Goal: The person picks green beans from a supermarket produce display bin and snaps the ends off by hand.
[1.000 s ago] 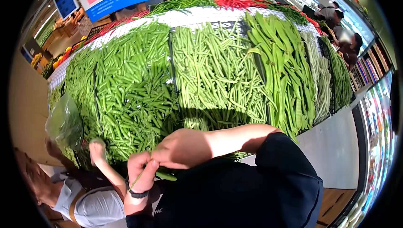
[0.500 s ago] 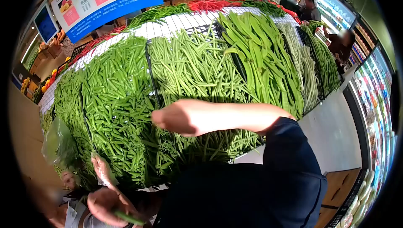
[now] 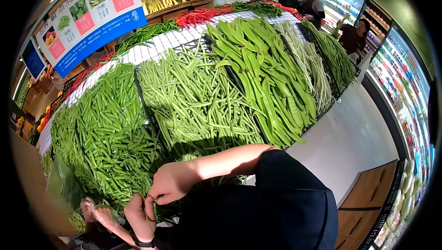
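My right hand (image 3: 172, 183) reaches in from the right over the near edge of the display, fingers pinched together. Its fingertips meet those of my left hand (image 3: 139, 215), which wears a dark band on the wrist and is also closed. Half a second ago a green pod was in my left hand; now the fingers hide most of what is between them. Plump pea pods (image 3: 113, 132) lie just beyond the hands. To their right is a pile of thin green beans (image 3: 198, 100). Another person's hand (image 3: 103, 215), covered in thin clear plastic, is close by on the left.
Broad flat beans (image 3: 260, 75) and long beans (image 3: 329, 54) lie farther right. Black dividers separate the piles. A clear plastic bag (image 3: 62, 181) hangs at the left. Red chillies (image 3: 198, 17) and a price sign (image 3: 92, 15) are at the back. Several people stand near the chilled shelves.
My right hand has come down toward me from above the beans. My left hand has moved up and right to meet it. The view has shifted and the other person's covered hand has moved lower.
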{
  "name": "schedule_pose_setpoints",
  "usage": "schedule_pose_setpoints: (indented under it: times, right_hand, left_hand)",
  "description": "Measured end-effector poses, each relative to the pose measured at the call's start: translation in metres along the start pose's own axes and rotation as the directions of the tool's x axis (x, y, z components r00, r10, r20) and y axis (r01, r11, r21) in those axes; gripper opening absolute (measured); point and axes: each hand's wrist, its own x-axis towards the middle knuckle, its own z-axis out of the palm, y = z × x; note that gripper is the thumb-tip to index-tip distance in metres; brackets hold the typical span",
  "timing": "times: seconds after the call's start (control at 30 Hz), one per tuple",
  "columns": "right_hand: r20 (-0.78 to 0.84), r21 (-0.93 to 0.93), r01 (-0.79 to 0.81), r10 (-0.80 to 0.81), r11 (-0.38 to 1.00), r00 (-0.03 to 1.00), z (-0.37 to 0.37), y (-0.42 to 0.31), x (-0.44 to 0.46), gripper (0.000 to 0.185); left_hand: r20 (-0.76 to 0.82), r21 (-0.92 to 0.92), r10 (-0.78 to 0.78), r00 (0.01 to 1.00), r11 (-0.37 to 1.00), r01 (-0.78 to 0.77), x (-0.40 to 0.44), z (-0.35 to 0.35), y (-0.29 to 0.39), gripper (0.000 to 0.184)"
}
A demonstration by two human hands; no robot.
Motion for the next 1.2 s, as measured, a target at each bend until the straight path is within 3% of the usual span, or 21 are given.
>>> schedule_pose_setpoints:
  times: [0.07, 0.13, 0.2, 0.33, 0.4, 0.43, 0.47, 0.53, 0.6, 0.7, 0.73, 0.77, 0.8, 0.87, 0.9, 0.93, 0.97, 1.0, 1.07, 1.13, 1.2]
  right_hand:
    - [0.027, -0.165, -0.027, 0.031, 0.986, 0.999, 0.002, -0.009, 0.002, 0.026]
    - [-0.069, -0.093, 0.009, -0.015, 0.996, 0.998, 0.011, -0.008, 0.003, 0.026]
    - [-0.066, -0.051, 0.080, -0.083, 0.996, 0.994, 0.015, -0.004, 0.002, 0.027]
    - [0.053, -0.064, 0.016, -0.012, 0.998, 0.999, 0.014, -0.010, -0.008, 0.032]
    - [0.094, -0.040, 0.034, -0.030, 0.999, 0.995, 0.015, -0.017, -0.008, 0.030]
    - [0.076, 0.048, 0.102, -0.106, 0.994, 0.992, 0.014, -0.020, -0.007, 0.029]
    - [0.051, 0.135, 0.171, -0.179, 0.976, 0.982, 0.013, -0.023, -0.006, 0.028]
    - [0.025, 0.277, 0.188, -0.203, 0.942, 0.979, 0.017, -0.029, -0.004, 0.028]
    - [-0.050, 0.452, 0.188, -0.186, 0.872, 0.981, 0.017, -0.035, -0.003, 0.028]
    - [0.050, 0.442, 0.182, -0.227, 0.878, 0.973, 0.019, -0.034, -0.003, 0.033]
    - [0.052, 0.443, 0.183, -0.229, 0.877, 0.972, 0.015, -0.029, -0.005, 0.033]
    - [0.103, 0.517, 0.200, -0.292, 0.832, 0.951, 0.006, -0.020, -0.008, 0.036]
    - [0.142, 0.586, 0.212, -0.357, 0.782, 0.923, -0.003, -0.015, -0.011, 0.039]
    - [0.075, 0.655, -0.096, 0.063, 0.750, 0.995, -0.021, -0.007, -0.029, 0.038]
    - [-0.003, 0.636, -0.147, 0.192, 0.758, 0.981, -0.021, 0.011, -0.031, 0.037]
    - [0.077, 0.460, -0.339, 0.343, 0.821, 0.936, -0.028, 0.035, -0.030, 0.037]
    - [-0.050, 0.596, -0.412, 0.544, 0.689, 0.838, -0.015, 0.045, -0.025, 0.036]
    - [0.263, 0.740, -0.592, 0.673, 0.318, 0.691, -0.026, 0.060, -0.015, 0.027]
    - [0.442, 0.678, -0.706, 0.654, 0.204, 0.613, -0.017, 0.105, -0.014, 0.027]
    - [0.504, 0.408, -0.796, 0.617, 0.446, 0.604, -0.021, 0.136, 0.000, 0.032]
    - [0.307, 0.247, -0.736, 0.669, 0.631, 0.677, -0.048, 0.146, 0.044, 0.034]
  left_hand:
    - [-0.080, 0.002, 0.037, 0.996, 0.999, -0.037, -0.003, 0.011, 0.005, 0.035]
    - [-0.116, -0.259, -0.166, 0.979, 0.957, 0.132, -0.005, 0.012, 0.010, 0.036]
    - [-0.091, -0.263, -0.118, 0.989, 0.961, 0.090, -0.006, 0.005, 0.004, 0.037]
    - [0.107, -0.230, 0.032, 0.994, 0.973, -0.007, -0.017, 0.004, -0.005, 0.034]
    - [0.185, -0.500, 0.079, 0.980, 0.866, 0.025, -0.021, 0.004, -0.004, 0.034]
    - [0.149, -0.601, 0.004, 0.989, 0.794, 0.088, -0.024, 0.005, 0.005, 0.048]
    - [0.147, -0.600, 0.003, 0.989, 0.795, 0.087, -0.031, 0.009, 0.003, 0.048]
    - [0.090, -0.867, -0.166, 0.982, 0.472, 0.159, -0.042, 0.019, 0.000, 0.049]
    - [0.055, -0.898, -0.195, 0.979, 0.419, 0.134, -0.048, 0.020, 0.002, 0.047]
    - [0.165, -0.938, -0.244, 0.956, 0.260, 0.229, -0.058, 0.020, 0.000, 0.044]
    - [-0.012, -0.941, -0.197, 0.980, 0.333, 0.056, -0.076, 0.032, -0.029, 0.036]
    - [-0.101, -0.994, -0.128, 0.987, -0.021, -0.105, -0.060, 0.002, -0.005, 0.036]
    - [-0.206, -0.899, -0.090, 0.974, -0.376, -0.225, -0.046, -0.032, 0.015, 0.045]
    - [-0.436, -0.858, -0.231, 0.870, -0.184, -0.479, -0.050, -0.055, 0.015, 0.038]
    - [-0.379, -0.906, -0.295, 0.877, -0.075, -0.416, -0.076, -0.047, -0.023, 0.025]
    - [-0.315, -0.949, -0.439, 0.842, 0.129, -0.288, -0.085, -0.037, -0.025, 0.019]
    - [-0.188, -0.982, -0.464, 0.866, 0.075, -0.173, -0.079, -0.030, -0.021, 0.020]
    - [-0.058, -0.998, -0.480, 0.875, 0.018, -0.057, -0.069, -0.024, -0.013, 0.021]
    - [-0.028, -0.978, -0.475, 0.880, 0.194, 0.073, -0.055, -0.009, -0.023, 0.021]
    - [0.113, -0.993, -0.585, 0.803, -0.034, 0.115, -0.049, 0.004, -0.032, 0.017]
    - [0.200, -0.979, -0.585, 0.786, -0.159, 0.130, -0.055, 0.014, -0.045, 0.012]
